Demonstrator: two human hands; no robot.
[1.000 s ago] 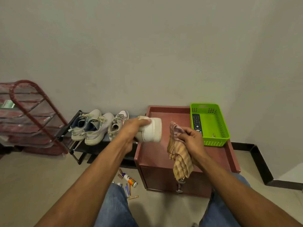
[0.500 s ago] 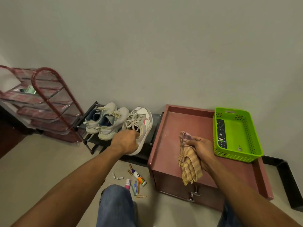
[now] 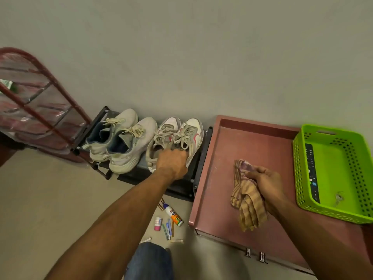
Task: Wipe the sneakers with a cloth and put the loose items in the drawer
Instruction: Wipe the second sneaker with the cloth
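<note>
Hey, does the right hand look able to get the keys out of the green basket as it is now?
Probably not yet: the right hand grips the striped cloth, so its grip is taken. The way itself looks free; the keys lie uncovered in the open-topped green basket beside it.

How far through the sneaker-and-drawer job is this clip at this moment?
Done: all four sneakers sit in a row on the low black rack, though wiped or not cannot be told. In hand: the left hand grips the heel of the pink-trimmed sneaker; the right hand holds the striped cloth over the red cabinet. Left: loose items lie on the floor.
</note>
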